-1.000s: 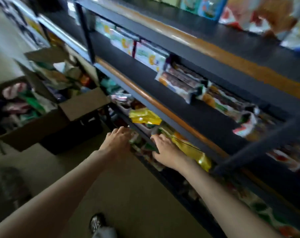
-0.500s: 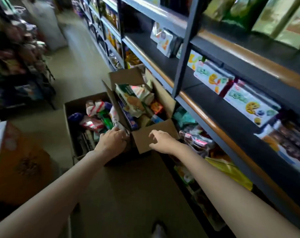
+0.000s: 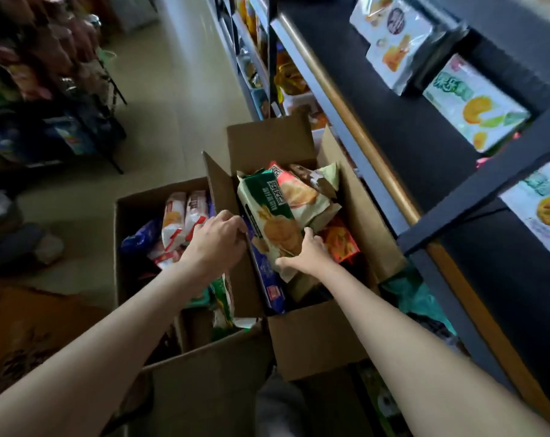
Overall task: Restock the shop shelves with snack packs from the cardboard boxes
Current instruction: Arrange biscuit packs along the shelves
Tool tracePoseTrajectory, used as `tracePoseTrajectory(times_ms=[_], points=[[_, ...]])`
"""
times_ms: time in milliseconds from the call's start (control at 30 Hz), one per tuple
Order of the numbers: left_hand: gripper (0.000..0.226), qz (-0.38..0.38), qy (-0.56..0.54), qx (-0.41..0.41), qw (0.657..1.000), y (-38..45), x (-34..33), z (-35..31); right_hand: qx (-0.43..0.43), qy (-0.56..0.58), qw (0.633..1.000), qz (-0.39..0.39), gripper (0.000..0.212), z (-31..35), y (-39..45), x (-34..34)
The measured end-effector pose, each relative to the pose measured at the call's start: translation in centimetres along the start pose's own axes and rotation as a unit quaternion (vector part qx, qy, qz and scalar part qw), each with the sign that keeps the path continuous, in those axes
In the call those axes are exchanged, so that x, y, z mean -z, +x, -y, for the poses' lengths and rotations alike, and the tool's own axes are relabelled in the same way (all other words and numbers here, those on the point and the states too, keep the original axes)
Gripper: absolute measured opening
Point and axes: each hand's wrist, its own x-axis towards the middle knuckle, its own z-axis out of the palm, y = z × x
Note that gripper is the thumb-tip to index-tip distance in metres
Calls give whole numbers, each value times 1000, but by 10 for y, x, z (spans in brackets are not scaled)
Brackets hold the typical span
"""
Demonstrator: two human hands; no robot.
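Hazard: pack slip / flap collapse during pick from the right-hand box.

R hand [image 3: 305, 255] grip pinches lower edge of green biscuit pack [image 3: 273, 225], which stands tilted atop loose packs in right cardboard box [image 3: 317, 335]. One-edge hold may let it slide back or drag neighbours out. L hand [image 3: 218, 244] grip curls over box flap [image 3: 226, 197]; if flap buckles, stock spills. Left cardboard box [image 3: 204, 367] alongside, touching. Shelf [image 3: 402, 127] beyond has bare space.

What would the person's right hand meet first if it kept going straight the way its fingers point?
The right hand points up-left into the right cardboard box; it probably meets the green biscuit pack first, seemingly already touching it.
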Motion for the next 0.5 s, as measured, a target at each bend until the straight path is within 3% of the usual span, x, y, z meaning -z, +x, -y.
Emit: tracePoseTrajectory(times_ms=[200, 500], points=[[30, 30, -15, 46, 998, 55, 2, 34, -18, -59, 998, -3, 115, 23, 56, -13], [35, 88, -18, 50, 995, 80, -21, 31, -25, 100, 994, -35, 103, 20, 56, -11]])
